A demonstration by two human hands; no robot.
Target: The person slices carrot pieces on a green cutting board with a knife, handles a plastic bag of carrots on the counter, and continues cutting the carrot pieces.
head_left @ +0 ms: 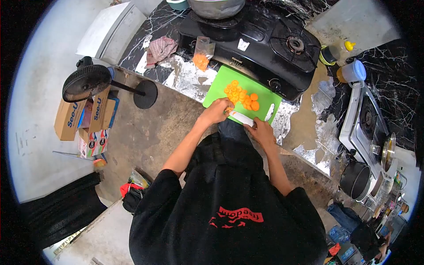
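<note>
A green cutting board [215, 83] lies at the counter's front edge, just before the black stove. Orange carrot slices [240, 94] are spread over its middle. At the board's near edge my left hand [217, 111] has its fingers bent round a small orange carrot piece, mostly hidden by them. My right hand [261, 131] is closed on the handle end of a knife [241, 117], whose pale blade points left toward my left fingertips. A clear plastic bag with orange pieces [201, 61] rests left of the board, against the stove.
Behind the board stands a black two-burner stove [247, 48], with a large metal pot [216, 8] at its back left. A crumpled cloth [160, 50] lies left. Containers [352, 72] and a second stove [363, 119] are right. A fan [87, 82] stands on the floor at left.
</note>
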